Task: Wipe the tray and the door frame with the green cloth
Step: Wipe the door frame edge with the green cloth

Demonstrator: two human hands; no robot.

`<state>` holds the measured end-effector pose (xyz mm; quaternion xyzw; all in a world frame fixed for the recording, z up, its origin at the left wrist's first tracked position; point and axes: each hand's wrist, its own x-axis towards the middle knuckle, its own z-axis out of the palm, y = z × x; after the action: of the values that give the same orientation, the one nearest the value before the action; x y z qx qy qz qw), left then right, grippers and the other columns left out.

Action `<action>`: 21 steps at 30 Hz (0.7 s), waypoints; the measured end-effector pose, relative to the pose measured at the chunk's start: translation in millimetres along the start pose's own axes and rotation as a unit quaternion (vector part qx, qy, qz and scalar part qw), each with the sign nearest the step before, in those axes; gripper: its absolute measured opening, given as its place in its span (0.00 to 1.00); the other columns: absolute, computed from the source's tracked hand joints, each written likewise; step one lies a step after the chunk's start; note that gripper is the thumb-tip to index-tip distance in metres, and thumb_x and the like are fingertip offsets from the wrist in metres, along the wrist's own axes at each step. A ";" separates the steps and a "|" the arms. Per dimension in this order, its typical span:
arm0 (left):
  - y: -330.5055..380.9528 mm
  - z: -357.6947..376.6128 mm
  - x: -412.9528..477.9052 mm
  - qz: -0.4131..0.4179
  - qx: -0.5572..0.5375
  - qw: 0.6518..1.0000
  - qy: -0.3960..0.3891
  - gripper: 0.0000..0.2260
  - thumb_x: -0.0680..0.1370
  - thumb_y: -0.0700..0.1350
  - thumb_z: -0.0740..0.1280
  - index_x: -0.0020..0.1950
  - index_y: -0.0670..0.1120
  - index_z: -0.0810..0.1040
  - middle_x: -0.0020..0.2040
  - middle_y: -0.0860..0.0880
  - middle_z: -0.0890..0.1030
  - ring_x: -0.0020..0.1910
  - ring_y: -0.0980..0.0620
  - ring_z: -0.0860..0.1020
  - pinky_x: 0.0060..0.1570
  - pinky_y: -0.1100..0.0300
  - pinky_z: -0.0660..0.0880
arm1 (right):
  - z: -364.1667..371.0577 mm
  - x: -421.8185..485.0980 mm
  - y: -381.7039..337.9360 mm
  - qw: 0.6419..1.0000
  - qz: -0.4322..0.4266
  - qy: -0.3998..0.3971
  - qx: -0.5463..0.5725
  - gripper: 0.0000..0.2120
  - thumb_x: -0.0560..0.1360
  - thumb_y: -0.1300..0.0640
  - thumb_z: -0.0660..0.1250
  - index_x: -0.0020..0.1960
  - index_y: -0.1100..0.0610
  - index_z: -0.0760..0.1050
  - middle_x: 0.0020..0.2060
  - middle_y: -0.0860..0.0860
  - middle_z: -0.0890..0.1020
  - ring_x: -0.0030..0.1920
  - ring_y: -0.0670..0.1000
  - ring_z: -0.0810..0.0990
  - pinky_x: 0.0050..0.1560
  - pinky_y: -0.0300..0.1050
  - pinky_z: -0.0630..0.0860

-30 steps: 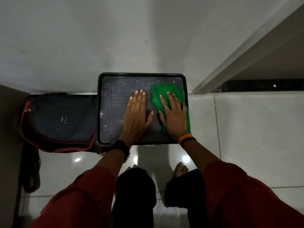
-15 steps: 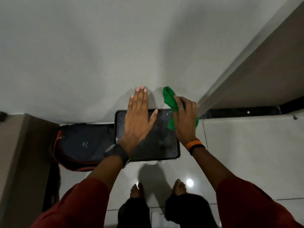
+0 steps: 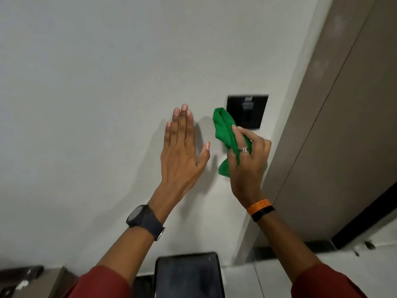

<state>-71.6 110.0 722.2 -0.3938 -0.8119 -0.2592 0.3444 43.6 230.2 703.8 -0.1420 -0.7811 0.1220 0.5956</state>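
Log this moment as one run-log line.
phase: tray to door frame | right hand: gripping green cloth, raised near wall switch plate | left hand: open, empty | tray: on floor, untouched | door frame: not yet touched

floor (image 3: 268, 282): pale glossy tiles | on it: 1 black tray (image 3: 189, 276) (against wall)

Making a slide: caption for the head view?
Right hand lifts green cloth toward door frame, tray below.

Green cloth (image 3: 225, 134) bunched in right hand (image 3: 247, 162), left hand (image 3: 182, 151) flat, empty.
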 end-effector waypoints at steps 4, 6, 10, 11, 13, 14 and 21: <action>29.9 -45.7 92.6 0.042 0.001 0.996 0.075 0.35 0.85 0.57 0.53 0.84 0.38 0.48 0.86 0.40 0.50 0.85 0.47 0.44 0.84 0.51 0.43 | -19.2 114.8 -19.3 0.994 -0.058 0.091 0.030 0.21 0.78 0.68 0.67 0.72 0.65 0.77 0.62 0.61 0.82 0.60 0.57 0.72 0.57 0.57 0.80; 49.2 -62.6 132.5 0.067 -0.005 0.991 0.113 0.35 0.85 0.57 0.53 0.84 0.37 0.48 0.86 0.40 0.50 0.85 0.46 0.45 0.84 0.51 0.43 | -34.4 157.0 -23.9 0.987 -0.084 0.132 0.018 0.23 0.77 0.70 0.68 0.71 0.65 0.77 0.62 0.60 0.82 0.59 0.60 0.75 0.59 0.54 0.78; 94.5 -81.4 199.4 0.119 -0.023 0.977 0.177 0.34 0.85 0.56 0.54 0.84 0.37 0.49 0.85 0.39 0.51 0.85 0.42 0.48 0.84 0.49 0.44 | -72.3 244.7 -14.2 0.963 -0.134 0.233 0.012 0.24 0.75 0.73 0.70 0.70 0.66 0.78 0.61 0.62 0.82 0.60 0.57 0.72 0.59 0.58 0.79; 105.8 -82.7 212.8 0.126 -0.026 0.973 0.191 0.34 0.85 0.56 0.54 0.84 0.36 0.49 0.85 0.39 0.52 0.85 0.42 0.49 0.84 0.49 0.45 | -82.2 262.3 -8.7 0.955 -0.148 0.258 0.005 0.24 0.74 0.73 0.70 0.70 0.66 0.78 0.62 0.61 0.81 0.61 0.57 0.72 0.59 0.60 0.79; 122.9 -81.2 235.6 0.137 -0.030 0.966 0.218 0.34 0.86 0.56 0.54 0.84 0.36 0.51 0.85 0.38 0.53 0.85 0.41 0.50 0.84 0.49 0.45 | -96.8 292.2 5.9 0.938 -0.173 0.302 -0.014 0.26 0.74 0.73 0.69 0.72 0.64 0.77 0.65 0.56 0.76 0.64 0.56 0.71 0.63 0.61 0.78; 129.6 -78.0 245.8 0.142 -0.032 0.963 0.228 0.34 0.86 0.55 0.55 0.84 0.36 0.51 0.85 0.38 0.53 0.85 0.41 0.50 0.84 0.49 0.45 | -101.1 302.8 15.1 0.931 -0.184 0.314 -0.029 0.27 0.75 0.72 0.68 0.73 0.62 0.76 0.67 0.55 0.73 0.67 0.57 0.71 0.66 0.60 0.76; 138.8 -37.1 287.6 0.157 0.026 0.965 0.208 0.34 0.86 0.56 0.54 0.84 0.35 0.51 0.85 0.37 0.52 0.85 0.41 0.51 0.84 0.48 0.44 | -75.4 296.2 91.7 0.981 -0.163 0.057 -0.091 0.31 0.82 0.48 0.67 0.82 0.54 0.65 0.84 0.61 0.56 0.86 0.61 0.50 0.84 0.70 0.48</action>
<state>-75.1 294.0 985.8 -0.4446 -0.6565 -0.2567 0.5527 49.4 425.8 955.8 -0.0732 -0.7663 -0.0569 0.6358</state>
